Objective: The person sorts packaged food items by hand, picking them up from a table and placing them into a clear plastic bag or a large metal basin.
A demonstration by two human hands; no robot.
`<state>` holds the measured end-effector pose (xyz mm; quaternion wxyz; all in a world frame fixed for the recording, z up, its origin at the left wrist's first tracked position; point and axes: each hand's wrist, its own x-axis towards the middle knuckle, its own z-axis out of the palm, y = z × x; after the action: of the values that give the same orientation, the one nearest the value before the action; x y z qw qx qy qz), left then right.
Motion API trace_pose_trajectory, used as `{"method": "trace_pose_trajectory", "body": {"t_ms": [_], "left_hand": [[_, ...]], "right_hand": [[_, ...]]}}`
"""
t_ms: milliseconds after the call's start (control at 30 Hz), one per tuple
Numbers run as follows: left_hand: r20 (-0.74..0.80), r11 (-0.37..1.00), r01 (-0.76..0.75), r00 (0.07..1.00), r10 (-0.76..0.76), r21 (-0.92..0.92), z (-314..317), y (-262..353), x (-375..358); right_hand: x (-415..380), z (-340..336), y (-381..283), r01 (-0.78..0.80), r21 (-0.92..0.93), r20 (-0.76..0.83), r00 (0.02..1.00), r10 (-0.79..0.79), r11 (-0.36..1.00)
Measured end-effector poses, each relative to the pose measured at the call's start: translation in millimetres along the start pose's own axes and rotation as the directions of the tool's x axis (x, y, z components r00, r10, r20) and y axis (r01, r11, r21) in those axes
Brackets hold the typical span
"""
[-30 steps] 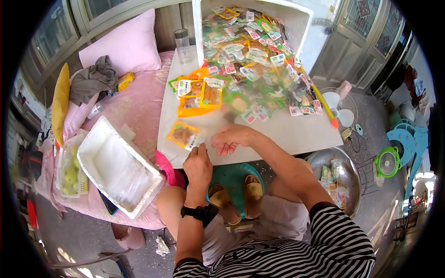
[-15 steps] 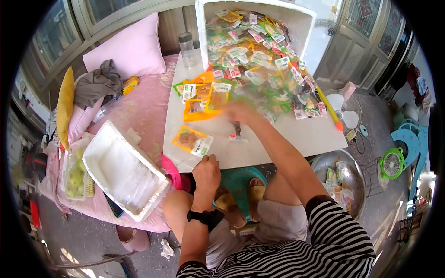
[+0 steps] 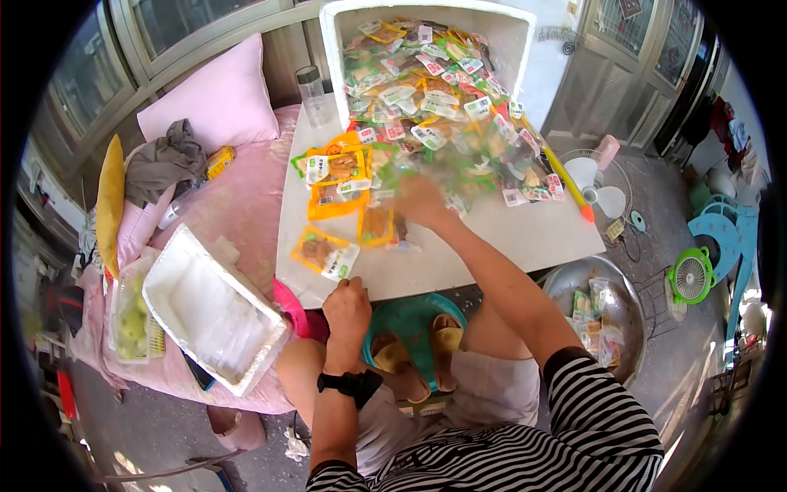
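Observation:
My left hand (image 3: 348, 308) is closed in a fist at the front edge of the white table (image 3: 484, 246), with nothing sticking out of it. Just beyond it lies an orange-edged snack packet (image 3: 325, 252) with a white label. My right hand (image 3: 423, 200) is smeared by motion over the near side of a heap of snack packets (image 3: 467, 156), so its fingers cannot be made out. Left of it, several orange-edged packets (image 3: 340, 168) overlap. Another orange-edged packet (image 3: 376, 225) lies nearer me, with a partly hidden dark item in clear wrapping (image 3: 401, 233) beside it.
A tipped white foam box (image 3: 331, 49) spills the heap. A yellow stick with an orange tip (image 3: 571, 184) lies along the right. A clear bottle (image 3: 311, 94) stands back left. A white foam tray (image 3: 213, 307) is on the pink bed. A metal basin (image 3: 635, 328) holds packets.
One orange-edged packet now lies nearer the front, left of the right hand, instead of on the overlapping packets. The view has shifted slightly. The left hand stays in a fist by the edge.

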<state>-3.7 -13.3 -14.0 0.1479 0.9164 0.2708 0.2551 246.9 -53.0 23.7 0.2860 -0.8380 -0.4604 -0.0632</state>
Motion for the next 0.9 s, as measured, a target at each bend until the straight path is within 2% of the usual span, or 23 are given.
{"method": "trace_pose_trajectory", "body": {"t_ms": [100,200,300,400,500,567,633,733,800,900], "left_hand": [[0.006,1.0,-0.016,1.0,0.016,0.003,2,-2,0],[0.005,0.999,-0.041,0.999,0.041,0.008,-2,3,1],[-0.003,0.999,-0.045,0.999,0.045,-0.023,0,1,1],[-0.029,0.998,-0.044,0.999,0.042,-0.052,3,-2,2],[-0.035,0.997,-0.039,0.999,0.037,-0.062,1,-2,2],[-0.03,0.998,-0.037,0.999,0.035,-0.056,-2,1,3],[-0.023,0.997,-0.023,1.0,0.021,-0.069,3,-2,3],[-0.036,0.997,-0.014,0.999,0.011,-0.074,4,-3,5],[-0.061,0.997,-0.008,0.998,0.003,-0.079,4,-1,5],[-0.117,0.995,-0.004,0.993,-0.008,-0.099,0,1,6]], "right_hand": [[5,16,-7,-0.054,-0.123,0.106,0.992,0.067,0.991],[13,37,-1,-0.197,0.087,0.26,0.951,0.169,0.977],[16,69,13,-0.118,0.188,0.05,0.993,0.11,0.975],[28,77,13,-0.26,0.222,0.131,0.963,0.235,0.94],[32,54,9,-0.544,0.444,0.474,0.817,0.329,0.712],[29,41,22,-0.534,0.518,0.593,0.787,0.169,0.668],[18,22,25,-0.592,0.573,0.631,0.76,0.157,0.566],[-7,-18,16,-0.653,0.662,0.594,0.756,0.274,0.368],[-21,-49,21,-0.601,0.735,0.555,0.799,0.231,0.313],[-33,-79,28,-0.63,0.696,0.613,0.771,0.171,0.346]]}}
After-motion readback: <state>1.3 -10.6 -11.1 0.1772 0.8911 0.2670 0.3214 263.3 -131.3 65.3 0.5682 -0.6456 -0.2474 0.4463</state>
